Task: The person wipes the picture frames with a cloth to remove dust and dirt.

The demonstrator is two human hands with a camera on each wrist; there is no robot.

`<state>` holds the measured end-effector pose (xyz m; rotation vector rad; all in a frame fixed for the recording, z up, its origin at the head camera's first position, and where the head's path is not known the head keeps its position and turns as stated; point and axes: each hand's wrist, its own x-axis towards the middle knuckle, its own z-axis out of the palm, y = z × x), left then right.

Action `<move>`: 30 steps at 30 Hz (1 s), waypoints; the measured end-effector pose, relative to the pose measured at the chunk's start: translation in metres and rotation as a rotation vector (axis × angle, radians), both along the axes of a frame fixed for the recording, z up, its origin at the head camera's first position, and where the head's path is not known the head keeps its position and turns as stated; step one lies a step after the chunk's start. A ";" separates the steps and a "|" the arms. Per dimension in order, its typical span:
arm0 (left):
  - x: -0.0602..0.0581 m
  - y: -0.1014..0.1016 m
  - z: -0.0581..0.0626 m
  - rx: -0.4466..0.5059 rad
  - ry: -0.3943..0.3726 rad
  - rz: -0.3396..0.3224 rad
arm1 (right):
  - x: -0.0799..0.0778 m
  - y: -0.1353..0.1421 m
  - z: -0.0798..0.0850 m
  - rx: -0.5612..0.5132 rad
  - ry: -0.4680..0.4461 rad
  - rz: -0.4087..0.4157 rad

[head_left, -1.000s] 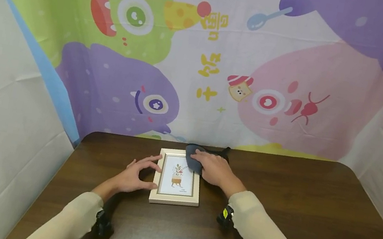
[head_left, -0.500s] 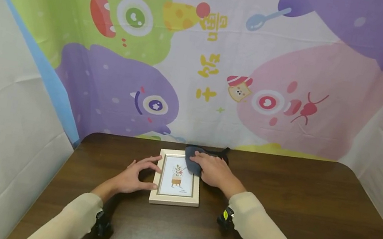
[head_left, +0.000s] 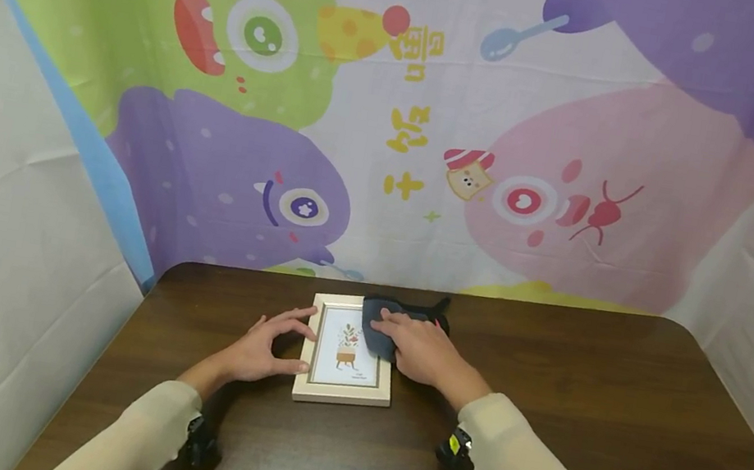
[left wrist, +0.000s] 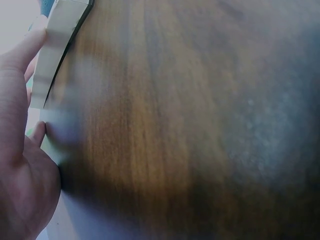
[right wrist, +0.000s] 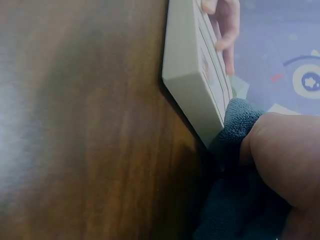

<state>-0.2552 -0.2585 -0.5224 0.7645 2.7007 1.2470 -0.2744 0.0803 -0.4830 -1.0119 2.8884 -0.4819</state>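
A cream picture frame (head_left: 340,397) with a plant print lies on the dark wooden table. My left hand (head_left: 259,347) rests its spread fingers and thumb along the frame's left border; the left wrist view shows the thumb (left wrist: 30,47) touching its side. With my right hand (head_left: 423,349) I grip a dark blue-grey cloth (head_left: 376,337) and press it on the frame's upper right corner. The cloth looks like terry towelling in the right wrist view, where it covers the frame's corner, and some fingers are hidden behind the hand.
The brown table (head_left: 539,428) extends to both sides and toward me. Behind its far edge hangs a cartoon-printed curtain (head_left: 412,249). Pale sheets (head_left: 10,232) enclose the left and right sides. A black camera (head_left: 202,447) is strapped to each wrist.
My right hand and the cloth have slid slightly down the frame's right side, toward me. The left hand and the frame stay in nearly the same place.
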 end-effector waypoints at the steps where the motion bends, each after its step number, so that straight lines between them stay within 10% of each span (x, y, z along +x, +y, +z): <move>1: 0.002 0.001 0.003 0.002 -0.008 0.001 | 0.002 0.001 -0.001 -0.013 0.003 0.011; 10: -0.010 -0.008 -0.021 -0.018 0.070 0.003 | 0.015 0.011 -0.028 -0.049 0.132 0.100; 15: -0.019 -0.013 -0.034 -0.021 0.080 -0.002 | 0.051 0.009 0.001 -0.004 0.122 0.102; 30: 0.005 0.006 0.011 -0.036 -0.025 0.024 | 0.090 0.010 0.002 0.101 0.235 0.109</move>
